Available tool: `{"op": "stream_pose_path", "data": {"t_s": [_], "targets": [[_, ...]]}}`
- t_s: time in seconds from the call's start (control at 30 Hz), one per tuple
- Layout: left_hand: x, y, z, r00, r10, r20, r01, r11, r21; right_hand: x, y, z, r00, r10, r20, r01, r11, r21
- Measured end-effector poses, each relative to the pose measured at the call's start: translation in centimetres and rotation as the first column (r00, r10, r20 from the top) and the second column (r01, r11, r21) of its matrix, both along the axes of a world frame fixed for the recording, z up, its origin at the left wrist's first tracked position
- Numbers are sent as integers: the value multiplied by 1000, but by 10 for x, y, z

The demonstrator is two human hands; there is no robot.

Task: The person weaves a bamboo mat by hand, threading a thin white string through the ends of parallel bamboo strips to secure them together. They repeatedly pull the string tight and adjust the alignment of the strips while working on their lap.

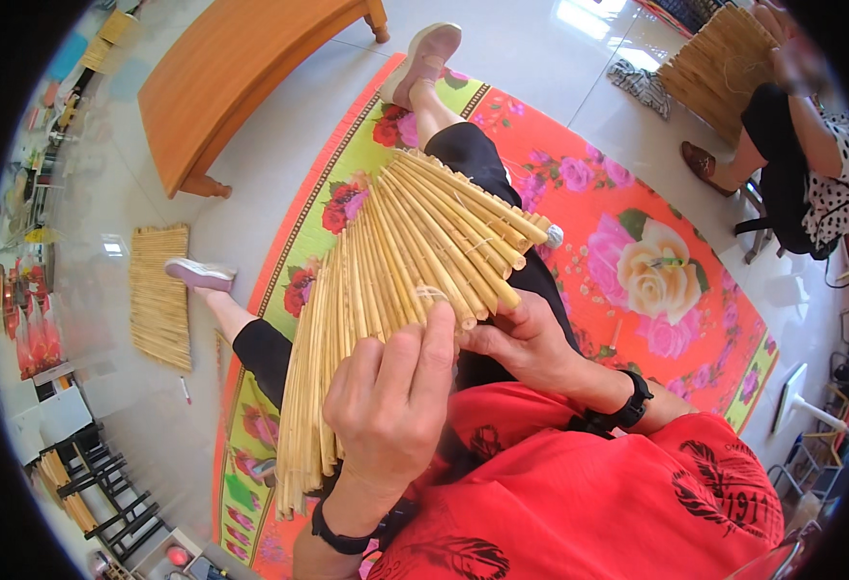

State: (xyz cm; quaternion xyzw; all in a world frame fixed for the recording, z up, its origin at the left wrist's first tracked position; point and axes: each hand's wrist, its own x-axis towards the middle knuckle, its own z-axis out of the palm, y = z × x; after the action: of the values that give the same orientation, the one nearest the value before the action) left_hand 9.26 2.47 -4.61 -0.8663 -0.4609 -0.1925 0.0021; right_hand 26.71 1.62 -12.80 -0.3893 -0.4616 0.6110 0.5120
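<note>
1. Your left hand [392,401] is wrapped around the near edge of the fanned bamboo mat [395,271].
2. Your right hand [526,340] pinches its stick ends, just beside the left.
3. The mat spreads away from both hands over your lap.

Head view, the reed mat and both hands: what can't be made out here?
- Left hand: its palm and fingertips are hidden behind its own back, so the grip on the reed mat is unclear.
- Right hand: fingertips are tucked under the mat's edge.
- Binding thread: too fine to trace.
- Second mat: cut off by the top rim.
</note>
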Motion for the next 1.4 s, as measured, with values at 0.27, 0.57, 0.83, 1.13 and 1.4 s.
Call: {"op": "stream_pose_path", "data": {"t_s": [0.27, 0.57, 0.83, 1.13, 1.4], "targets": [[-3, 3, -6, 998, -55, 1, 55, 997, 58, 9, 5, -9, 985, 19, 170, -47, 985, 166], [-4, 6, -8, 999, -46, 25, 45, 997, 68, 5, 3, -8, 984, -10, 177, -9, 994, 107], [-3, 2, -9, 999, -39, 26, 38, 998, 44, 10, 5, -8, 938, -57, 342, -41, 961, 275], [-2, 3, -8, 998, -17, 60, 16, 1000, 2, 2, 0, -9, 999, 18, 39, -17, 1000, -13], [-3, 5, -11, 997, -42, 59, 39, 998, 47, 1, -2, -10, 992, -46, 115, 38, 997, 66]]}}
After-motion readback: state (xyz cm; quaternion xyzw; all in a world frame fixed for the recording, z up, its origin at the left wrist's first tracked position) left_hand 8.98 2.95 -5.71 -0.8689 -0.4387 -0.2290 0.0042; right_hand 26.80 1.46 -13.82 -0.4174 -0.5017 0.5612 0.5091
